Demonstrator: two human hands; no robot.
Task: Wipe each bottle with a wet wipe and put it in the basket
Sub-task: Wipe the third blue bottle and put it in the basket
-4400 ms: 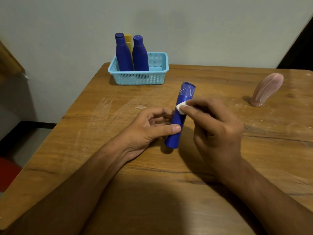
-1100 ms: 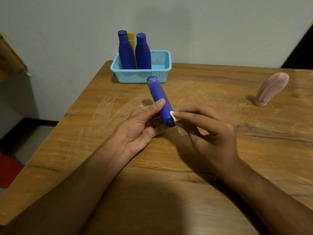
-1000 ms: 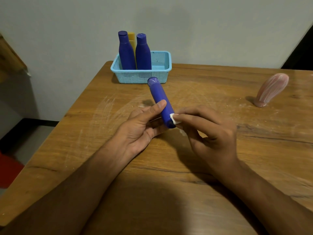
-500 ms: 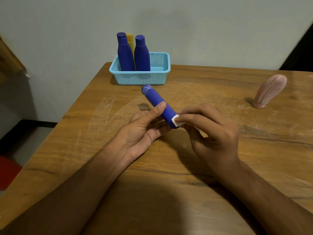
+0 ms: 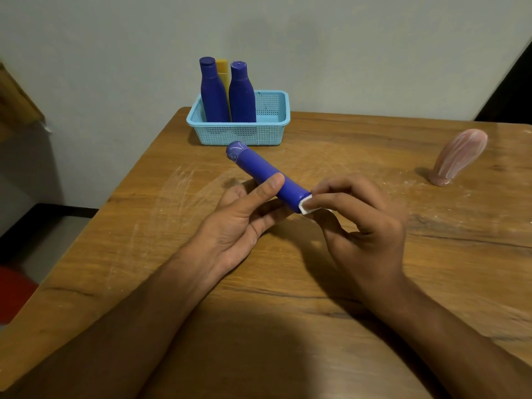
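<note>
Head view: blue bottle between left-hand fingers, wipe at its base.

Slim blue bottle held above the counter, lying nearly level, rounded capped end towards the basket, flat base nearest the right hand; pinned between thumb and fingers of the left hand

Small white wet wipe, folded, pressed against the bottle's base rim, pinched by the right hand

Light blue mesh basket at the counter's far edge by the wall; upright in its left half, two dark blue bottles side by side, a yellow bottle behind them, mostly hidden

Right half of the basket showing only bare floor
</note>
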